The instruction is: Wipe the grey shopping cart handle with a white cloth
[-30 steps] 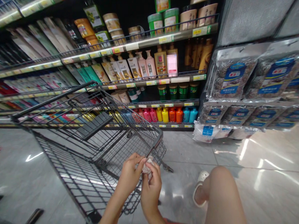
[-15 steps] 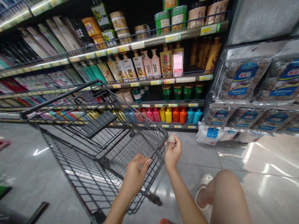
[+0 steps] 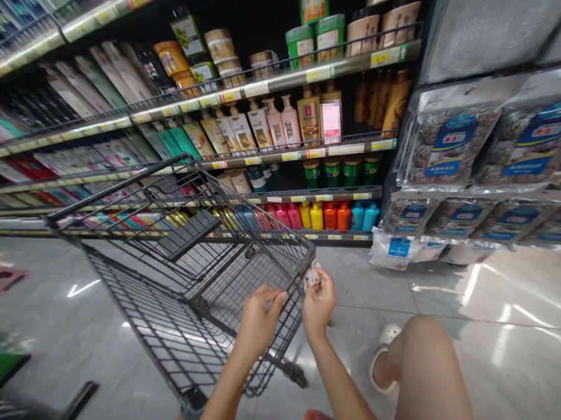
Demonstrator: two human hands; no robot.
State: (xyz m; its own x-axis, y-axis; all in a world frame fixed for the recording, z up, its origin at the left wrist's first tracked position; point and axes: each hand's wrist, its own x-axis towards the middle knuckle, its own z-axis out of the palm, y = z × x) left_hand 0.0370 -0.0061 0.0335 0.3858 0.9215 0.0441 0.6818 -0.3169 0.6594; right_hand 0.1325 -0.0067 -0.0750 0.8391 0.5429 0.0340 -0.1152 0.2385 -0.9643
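Note:
A dark wire shopping cart (image 3: 208, 264) stands in front of me with nothing visible in its basket. My left hand (image 3: 260, 317) curls its fingers over the wire at the cart's front end. My right hand (image 3: 318, 299) pinches a small crumpled whitish wad (image 3: 311, 275), perhaps a wipe or tissue, and presses it against the cart's front corner rim. My bare knee (image 3: 425, 365) and a white clog (image 3: 381, 355) show at the lower right.
Shelves of bottles, jars and boxed goods (image 3: 276, 122) run along the aisle behind the cart. Bagged goods with blue labels (image 3: 451, 151) hang and pile at the right. The floor (image 3: 503, 324) is glossy grey tile. A reddish stool (image 3: 2, 278) sits at far left.
A second ago both hands held the wad together low by the cart. The right hand carried it up to the front corner rim; the left hand took hold of the wire.

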